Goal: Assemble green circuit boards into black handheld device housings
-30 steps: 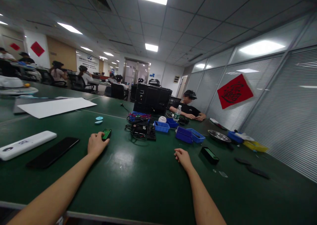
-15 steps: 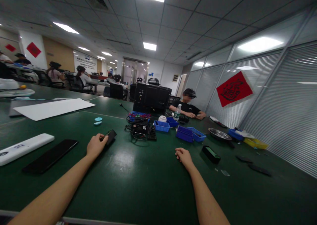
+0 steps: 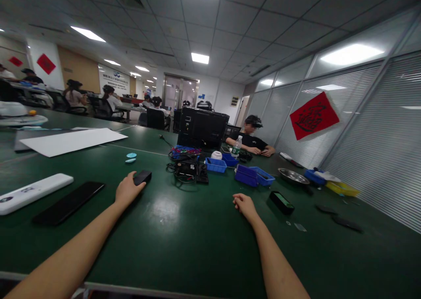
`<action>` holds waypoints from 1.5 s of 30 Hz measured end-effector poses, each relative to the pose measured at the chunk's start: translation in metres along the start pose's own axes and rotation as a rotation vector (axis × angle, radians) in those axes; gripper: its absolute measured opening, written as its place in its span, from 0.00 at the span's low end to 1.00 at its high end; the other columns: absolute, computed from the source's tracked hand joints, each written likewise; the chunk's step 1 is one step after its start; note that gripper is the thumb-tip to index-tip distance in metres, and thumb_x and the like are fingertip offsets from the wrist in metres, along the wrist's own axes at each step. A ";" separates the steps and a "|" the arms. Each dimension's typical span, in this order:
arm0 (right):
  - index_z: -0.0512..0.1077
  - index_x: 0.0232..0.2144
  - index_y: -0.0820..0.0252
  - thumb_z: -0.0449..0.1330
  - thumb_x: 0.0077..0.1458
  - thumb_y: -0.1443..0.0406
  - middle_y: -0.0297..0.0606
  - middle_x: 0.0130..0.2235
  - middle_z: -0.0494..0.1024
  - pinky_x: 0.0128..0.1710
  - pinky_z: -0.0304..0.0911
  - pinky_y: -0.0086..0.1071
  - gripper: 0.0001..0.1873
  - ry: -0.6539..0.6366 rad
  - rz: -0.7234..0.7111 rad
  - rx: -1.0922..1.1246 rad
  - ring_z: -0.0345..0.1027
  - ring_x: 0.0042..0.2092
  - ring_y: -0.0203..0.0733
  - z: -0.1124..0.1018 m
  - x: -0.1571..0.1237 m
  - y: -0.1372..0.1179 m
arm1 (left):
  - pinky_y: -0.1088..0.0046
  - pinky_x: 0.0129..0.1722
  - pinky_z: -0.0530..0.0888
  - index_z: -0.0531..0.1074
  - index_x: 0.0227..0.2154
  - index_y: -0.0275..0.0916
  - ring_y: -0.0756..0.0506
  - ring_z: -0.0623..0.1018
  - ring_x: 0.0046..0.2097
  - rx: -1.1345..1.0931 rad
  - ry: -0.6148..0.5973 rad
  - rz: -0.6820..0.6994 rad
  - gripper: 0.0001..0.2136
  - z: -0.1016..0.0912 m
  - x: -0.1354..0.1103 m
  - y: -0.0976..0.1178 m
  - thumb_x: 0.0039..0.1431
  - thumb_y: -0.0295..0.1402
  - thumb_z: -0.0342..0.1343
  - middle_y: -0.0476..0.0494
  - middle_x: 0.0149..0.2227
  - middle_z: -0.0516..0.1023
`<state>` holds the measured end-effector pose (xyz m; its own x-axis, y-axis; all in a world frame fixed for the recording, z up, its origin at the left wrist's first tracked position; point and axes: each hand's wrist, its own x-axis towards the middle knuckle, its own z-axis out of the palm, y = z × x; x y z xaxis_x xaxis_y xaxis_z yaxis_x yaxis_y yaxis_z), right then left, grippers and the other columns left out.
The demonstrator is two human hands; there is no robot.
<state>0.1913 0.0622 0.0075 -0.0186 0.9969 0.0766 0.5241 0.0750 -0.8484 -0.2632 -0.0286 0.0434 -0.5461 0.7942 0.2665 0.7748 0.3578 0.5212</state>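
Note:
My left hand (image 3: 129,188) is at the near end of a small black box (image 3: 143,177), which lies flat on the green table. Thumb and forefinger are spread on either side of that end, touching or very close to it; the other fingers are hidden. My right hand (image 3: 244,205) rests on the table with its fingers loosely curled together and nothing visible in them. To its right sits a black open-topped case (image 3: 282,202) with a green inside. A clear plastic piece (image 3: 300,227) and a small ring (image 3: 288,223) lie nearer me.
A long black slab (image 3: 69,203) and a white bar (image 3: 36,193) lie at left, near a white sheet (image 3: 74,141). Blue trays (image 3: 215,165), cables, a monitor (image 3: 203,128), a bottle (image 3: 236,146) and a metal dish (image 3: 292,176) stand farther back. Another person (image 3: 251,139) sits across.
The black box has gone from tilted in my left hand to flat on the table, and the thumb and forefinger have spread. My right hand has hardly moved.

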 end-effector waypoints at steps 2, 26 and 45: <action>0.68 0.33 0.63 0.50 0.48 0.70 0.33 0.25 0.71 0.14 0.53 0.20 0.09 -0.001 -0.010 -0.015 0.62 0.20 0.28 0.000 -0.001 -0.001 | 0.65 0.40 0.69 0.55 0.53 0.36 0.36 0.71 0.47 -0.005 -0.016 -0.019 0.30 -0.001 -0.001 0.001 0.48 0.46 0.49 0.33 0.48 0.69; 0.69 0.32 0.63 0.51 0.47 0.69 0.33 0.25 0.73 0.16 0.54 0.20 0.09 0.022 -0.052 -0.087 0.63 0.20 0.29 0.001 0.006 0.010 | 0.62 0.37 0.67 0.67 0.39 0.43 0.36 0.73 0.44 -0.029 -0.198 -0.128 0.20 -0.008 0.007 0.001 0.47 0.49 0.43 0.41 0.41 0.74; 0.70 0.32 0.63 0.52 0.48 0.69 0.34 0.25 0.73 0.16 0.55 0.20 0.09 0.004 -0.037 -0.073 0.62 0.20 0.29 -0.002 0.003 0.005 | 0.60 0.39 0.66 0.64 0.45 0.38 0.34 0.70 0.45 0.032 -0.085 -0.116 0.26 -0.009 0.003 -0.003 0.50 0.50 0.39 0.34 0.45 0.71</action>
<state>0.1956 0.0655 0.0048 -0.0360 0.9934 0.1088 0.5836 0.1093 -0.8046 -0.2701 -0.0313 0.0504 -0.6046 0.7849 0.1355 0.7184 0.4638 0.5184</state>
